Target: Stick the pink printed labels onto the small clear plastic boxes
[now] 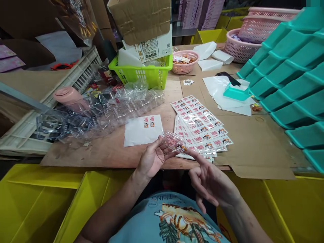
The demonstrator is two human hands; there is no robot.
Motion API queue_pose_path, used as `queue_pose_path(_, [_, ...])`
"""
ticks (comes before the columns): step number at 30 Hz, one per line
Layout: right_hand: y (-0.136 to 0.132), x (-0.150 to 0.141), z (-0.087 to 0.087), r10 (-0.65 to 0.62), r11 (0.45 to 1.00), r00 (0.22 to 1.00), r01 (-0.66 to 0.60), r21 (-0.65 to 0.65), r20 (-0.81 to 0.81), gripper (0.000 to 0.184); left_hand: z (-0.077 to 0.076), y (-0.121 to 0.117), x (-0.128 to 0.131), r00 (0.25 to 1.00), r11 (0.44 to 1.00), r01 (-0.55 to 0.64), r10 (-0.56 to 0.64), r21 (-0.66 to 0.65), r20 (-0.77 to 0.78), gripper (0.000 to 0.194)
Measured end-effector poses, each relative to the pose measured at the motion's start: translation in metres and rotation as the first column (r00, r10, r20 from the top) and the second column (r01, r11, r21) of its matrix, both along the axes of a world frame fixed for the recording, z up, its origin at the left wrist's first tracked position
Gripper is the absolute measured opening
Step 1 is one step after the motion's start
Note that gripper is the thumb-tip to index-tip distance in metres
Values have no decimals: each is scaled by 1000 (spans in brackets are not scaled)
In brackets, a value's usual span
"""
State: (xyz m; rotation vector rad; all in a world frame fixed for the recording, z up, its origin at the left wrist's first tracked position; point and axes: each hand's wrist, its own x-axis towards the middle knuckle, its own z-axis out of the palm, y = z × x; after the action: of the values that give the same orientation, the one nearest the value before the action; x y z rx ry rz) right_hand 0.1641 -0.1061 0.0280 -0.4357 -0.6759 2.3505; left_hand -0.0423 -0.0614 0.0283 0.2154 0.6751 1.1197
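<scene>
Clear case (pixel 173 141): small, with a sticker on it, held over the table's near edge, in front of our chest.
Left hand (pixel 152 158): we pinch the case with our fingertips.
Right hand (pixel 210 182): loosely curled, index finger out, tip at the case.
Sticker sheets (pixel 199 125): fanned just behind.
Clear trays (pixel 101 108): piled left.

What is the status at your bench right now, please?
Left hand holds small clear case. Right hand presses a fingertip on its sticker. Sticker sheets lie just behind; nothing in the way.
</scene>
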Motion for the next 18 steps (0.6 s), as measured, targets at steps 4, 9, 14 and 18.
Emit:
queue_pose_path(4, [1, -2, 0, -18, 1000, 998, 18, -4, 53, 67, -2, -1, 2, 1000, 1000, 22, -22, 15, 7, 25])
queue_pose_path(9, [1, -5, -2, -11, 1000, 996, 11, -10, 84, 71, -4, -1, 0, 1000, 1000, 13, -13, -5, 1, 24])
queue_pose_path(14, [2, -8, -4, -32, 999, 997, 33, -20, 70, 70, -4, -1, -1, 1000, 1000, 3, -3, 22, 18, 25])
queue_pose_path(18, [3, -9, -5, -43, 999, 997, 44, -27, 60, 70, -4, -1, -1, 1000, 999, -3, 3, 35, 19, 27])
